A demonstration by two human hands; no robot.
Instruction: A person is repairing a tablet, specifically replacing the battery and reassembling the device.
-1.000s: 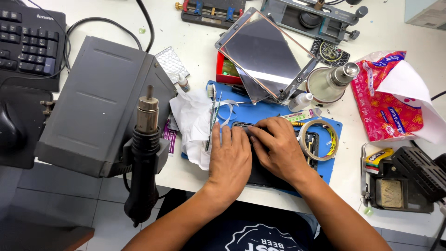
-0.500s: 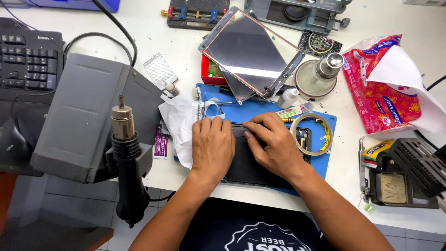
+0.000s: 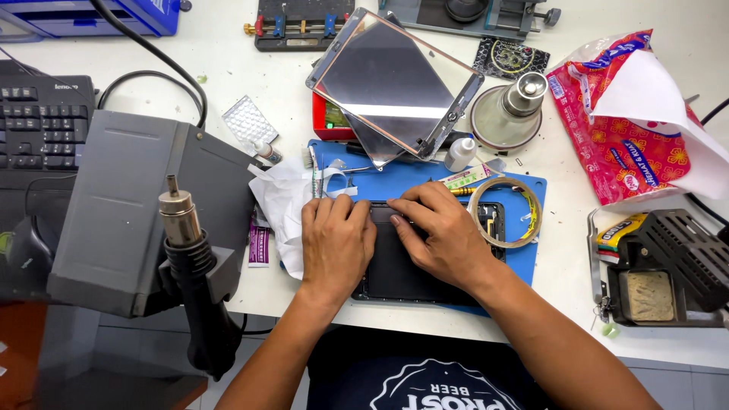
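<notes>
On the near edge of the white worktop (image 3: 228, 83) sits a blue mat (image 3: 531, 266), and on it lies a dark flat tablet (image 3: 399, 266), back up or screen up I honestly can't tell. Both hands are pressed down on it, side by side but not touching each other. Left hand (image 3: 334, 243) lies flat with fingers together over the tablet's left edge, palm down, not gripping anything. Right hand (image 3: 444, 235) is bent over the far edge, fingertips curled in and pushing at the rim of the tablet, nothing clamped in it as far as I can see.

Just right of the right hand there's a roll of clear tape (image 3: 505, 212) lying flat on the mat. Left of the left hand is a crumpled white tissue (image 3: 281, 201), partly tucked under the hand. Further back a shiny glass panel in a frame (image 3: 391, 83) leans tilted over a red box, with a small white bottle (image 3: 459, 152) just beside it. Way over on the left is a grey hot air station (image 3: 121, 205) with its black nozzle wand (image 3: 194, 266) parked in front. Far right has a red printed plastic bag (image 3: 630, 137), and near right a black soldering iron stand (image 3: 668, 273) with a sponge.
</notes>
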